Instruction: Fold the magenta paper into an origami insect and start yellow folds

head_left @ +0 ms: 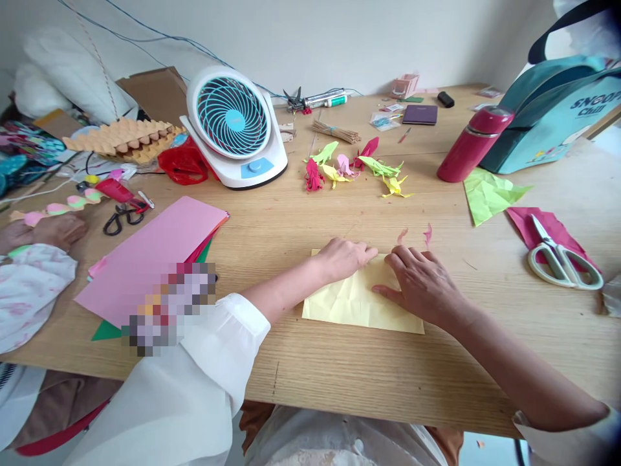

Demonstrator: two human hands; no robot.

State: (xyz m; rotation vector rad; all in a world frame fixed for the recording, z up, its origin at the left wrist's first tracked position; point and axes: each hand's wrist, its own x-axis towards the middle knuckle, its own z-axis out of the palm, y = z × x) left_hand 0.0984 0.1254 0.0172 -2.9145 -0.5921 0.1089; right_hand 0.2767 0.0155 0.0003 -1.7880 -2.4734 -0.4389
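Observation:
A pale yellow sheet of paper (359, 304) with crease lines lies on the wooden table in front of me. My left hand (345, 255) rests on its upper left part, fingers curled together at the far edge. At the upper right, my right hand (420, 281) has its bent fingers on that same far edge, while its thumb lies apart on the sheet. A small gap separates the two hands. Just beyond them lie two small pink scraps (427, 234). Several folded paper cranes (343, 166) in red, pink, yellow and green sit farther back.
White-handled scissors (557, 259) lie on red paper at right, near green paper (492, 194), a red flask (474, 144) and a blue bag (548, 116). A fan (235, 123) stands at back left. Pink paper (155, 252) lies left, beside another person's hand (58, 231).

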